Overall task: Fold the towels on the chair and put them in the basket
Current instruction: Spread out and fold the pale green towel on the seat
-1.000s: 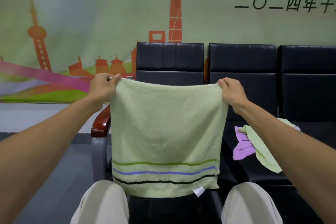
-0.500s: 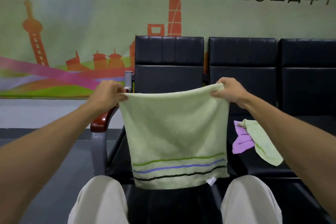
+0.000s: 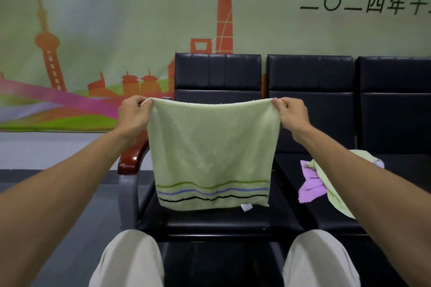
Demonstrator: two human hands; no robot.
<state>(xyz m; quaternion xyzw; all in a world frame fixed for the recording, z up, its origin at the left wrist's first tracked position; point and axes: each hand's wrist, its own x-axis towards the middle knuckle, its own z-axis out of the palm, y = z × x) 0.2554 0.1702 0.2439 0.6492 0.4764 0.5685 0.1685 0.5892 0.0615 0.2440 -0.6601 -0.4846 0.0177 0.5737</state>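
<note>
Head view: left hand (image 3: 133,114) and right hand (image 3: 292,114) pinch the green towel's (image 3: 211,154) top corners, hanging it flat over the chair (image 3: 217,219) for folding.

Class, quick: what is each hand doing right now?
Left hand: closed, pinching the green towel's top left corner.
Right hand: closed, pinching its top right corner.

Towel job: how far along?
Done: nothing visibly folded, and no basket in view. In hand: the striped green towel, held spread by its top corners between the left hand and right hand above the black seat, not yet folded. Left: a green towel and a purple cloth lie crumpled on the next seat.
</note>
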